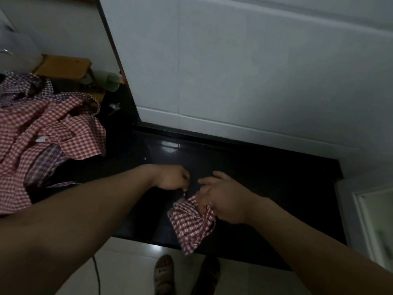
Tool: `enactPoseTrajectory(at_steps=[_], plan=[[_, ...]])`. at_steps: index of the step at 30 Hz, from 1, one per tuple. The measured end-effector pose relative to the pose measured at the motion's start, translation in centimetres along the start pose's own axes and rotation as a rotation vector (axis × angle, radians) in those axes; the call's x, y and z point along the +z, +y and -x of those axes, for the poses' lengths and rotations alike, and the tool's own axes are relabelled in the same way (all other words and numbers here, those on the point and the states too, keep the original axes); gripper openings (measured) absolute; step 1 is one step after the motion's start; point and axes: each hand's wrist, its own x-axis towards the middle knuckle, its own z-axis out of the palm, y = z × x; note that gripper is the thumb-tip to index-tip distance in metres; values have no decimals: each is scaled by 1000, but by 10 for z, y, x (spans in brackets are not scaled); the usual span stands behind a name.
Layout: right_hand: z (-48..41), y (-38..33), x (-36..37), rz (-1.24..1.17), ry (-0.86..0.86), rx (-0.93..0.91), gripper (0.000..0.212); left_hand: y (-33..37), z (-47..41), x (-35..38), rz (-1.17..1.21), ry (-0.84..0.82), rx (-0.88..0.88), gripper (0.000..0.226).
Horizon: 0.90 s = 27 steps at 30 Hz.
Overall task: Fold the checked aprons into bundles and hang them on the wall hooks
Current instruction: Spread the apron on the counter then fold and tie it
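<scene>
Gripping with right hand (pixel 223 199) a bunched checked apron (pixel 191 224) at six o'clock; pinching what looks like its strap (pixel 184 193) with left hand (pixel 172 177). Looks mid-bundle. Waiting unfolded at nine o'clock: apron pile (pixel 49 133). No hooks in view; hanging probably yet to come.

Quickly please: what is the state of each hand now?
Left hand: pinches the strap of the apron.
Right hand: holds the apron.

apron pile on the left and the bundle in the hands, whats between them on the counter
Head view: bare black countertop between the apron pile and the bundle, with the left forearm reaching across it.
</scene>
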Motion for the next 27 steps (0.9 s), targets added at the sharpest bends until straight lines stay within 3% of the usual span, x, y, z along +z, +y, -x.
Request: enactPoseTrajectory(at_steps=[3,5,9,14,18,22,27], plan=[[-1,6,16,135,16,14,32,0,0,1,104,55,-34,10],[3,9,23,143,21,36,42,-1,2,11,93,89,-11,19],[24,14,40,40,45,124,59,3,7,56,53,117,21,46],[41,18,60,-102,91,255,66,5,8,80,-75,236,22,47],[35,18,52,-79,159,268,59,10,3,77,-224,251,81,47],[19,26,42,-51,183,291,30,15,2,83,-320,279,136,41],[-1,45,29,-686,299,514,26,21,3,91,-376,307,187,29]])
